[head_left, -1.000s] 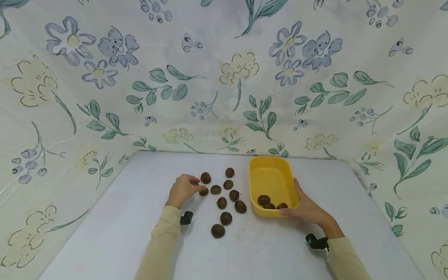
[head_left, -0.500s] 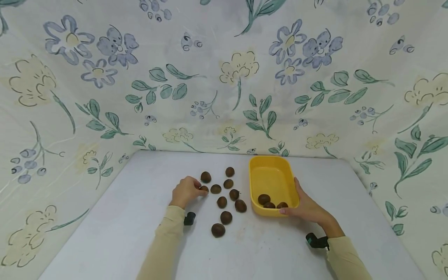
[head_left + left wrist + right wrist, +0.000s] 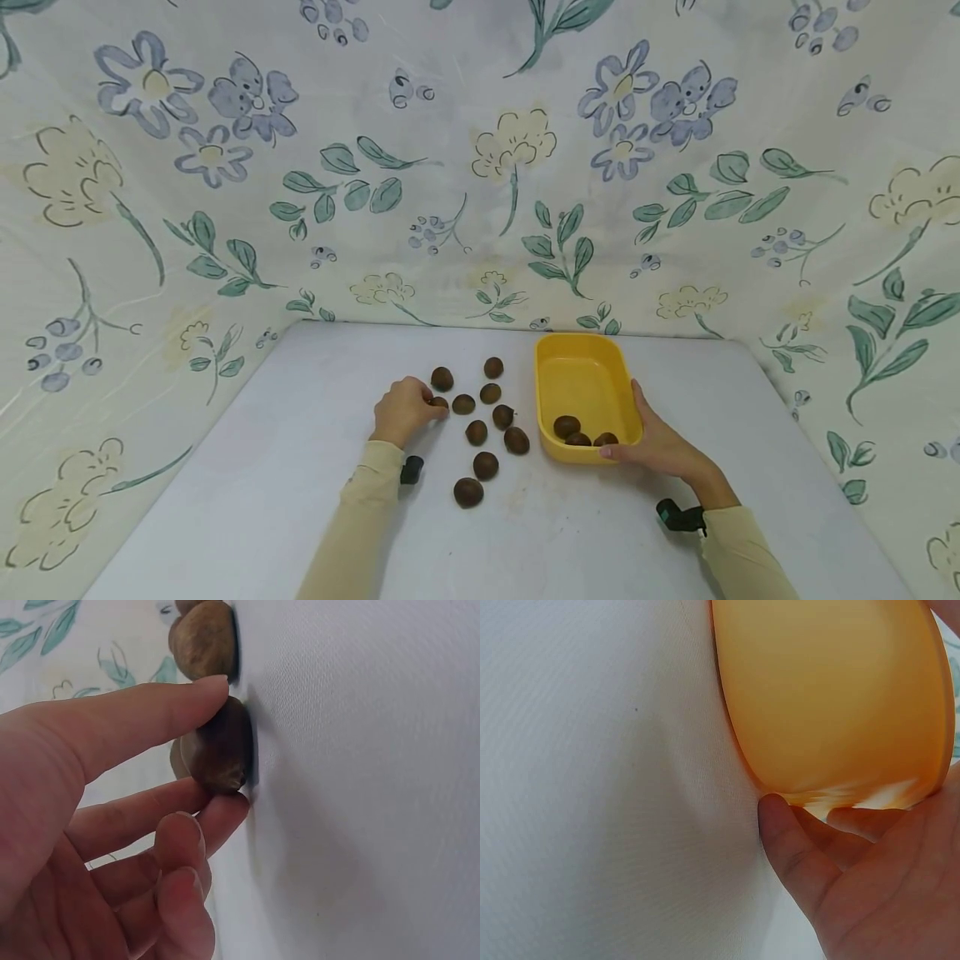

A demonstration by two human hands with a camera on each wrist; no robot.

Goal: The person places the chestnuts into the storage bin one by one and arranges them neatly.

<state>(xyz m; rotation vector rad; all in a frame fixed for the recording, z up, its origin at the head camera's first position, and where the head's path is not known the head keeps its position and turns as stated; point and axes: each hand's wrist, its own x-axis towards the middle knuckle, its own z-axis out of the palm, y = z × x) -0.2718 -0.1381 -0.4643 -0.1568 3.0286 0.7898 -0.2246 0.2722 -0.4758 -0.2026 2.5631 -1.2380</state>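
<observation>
My left hand (image 3: pixel 402 412) pinches a chestnut (image 3: pixel 222 750) between thumb and fingertips. In the left wrist view the nut is down at the white tabletop, and the other fingers curl beneath it. Another chestnut (image 3: pixel 208 639) lies just beyond the thumb. My right hand (image 3: pixel 663 448) grips the near right corner of a yellow plastic tub (image 3: pixel 581 379), thumb over the near rim and fingers along the side wall. Inside the tub, several chestnuts (image 3: pixel 567 427) are gathered at the near end. From the right wrist, only the tub's outer wall (image 3: pixel 832 697) shows.
Several loose chestnuts (image 3: pixel 516 440) are scattered between my left hand and the tub; the nearest chestnut (image 3: pixel 468 492) lies toward the front. A floral cloth (image 3: pixel 480 192) rises behind and at both sides of the white table (image 3: pixel 322 358).
My left hand has shifted slightly right, its thumb and fingers closing round the chestnut beside it. The right hand and the tub have stayed in place.
</observation>
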